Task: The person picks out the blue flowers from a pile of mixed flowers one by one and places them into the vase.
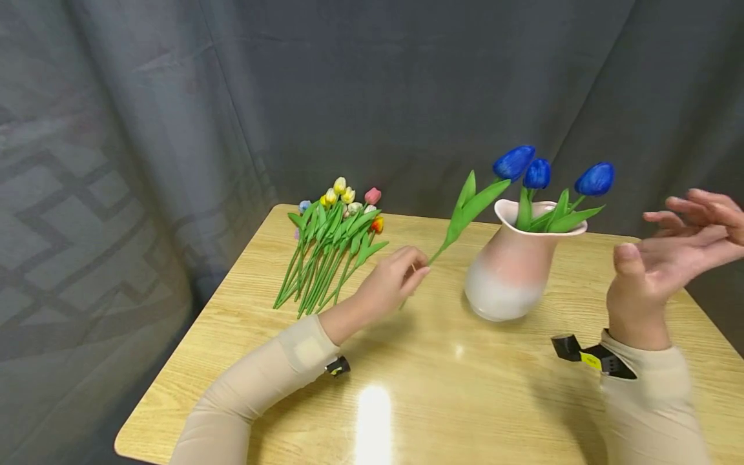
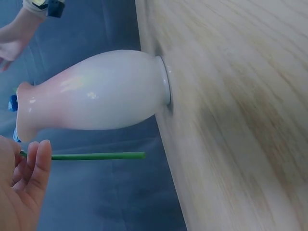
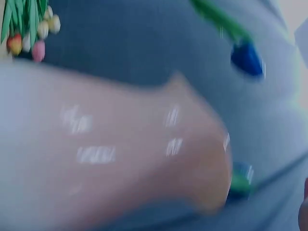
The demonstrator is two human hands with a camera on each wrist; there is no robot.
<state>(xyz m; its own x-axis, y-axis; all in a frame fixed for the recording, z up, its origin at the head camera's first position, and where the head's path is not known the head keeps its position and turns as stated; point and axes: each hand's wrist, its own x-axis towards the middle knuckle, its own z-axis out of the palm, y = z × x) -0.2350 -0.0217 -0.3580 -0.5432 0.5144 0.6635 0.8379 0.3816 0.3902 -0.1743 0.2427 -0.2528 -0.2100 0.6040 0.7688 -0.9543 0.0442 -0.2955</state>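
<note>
My left hand (image 1: 391,279) pinches the green stem of a blue artificial tulip (image 1: 514,161) between thumb and fingertips. This tulip slants up to the right, its bloom above the rim of a pink-and-white vase (image 1: 508,284). Below the fingers, the bare stem end (image 2: 110,156) hangs beside the vase in the left wrist view. Two more blue tulips (image 1: 537,174) stand in the vase mouth, leaves over its rim. To the right of the vase my right hand (image 1: 677,258) is raised in the air, fingers spread and holding nothing. The right wrist view is blurred and mostly filled by the vase.
A pile of artificial tulips (image 1: 331,239) in yellow, white, pink, orange and pale blue lies on the left of the wooden table (image 1: 453,400), stems toward the front. Grey curtain (image 1: 372,97) hangs right behind the table's back edge.
</note>
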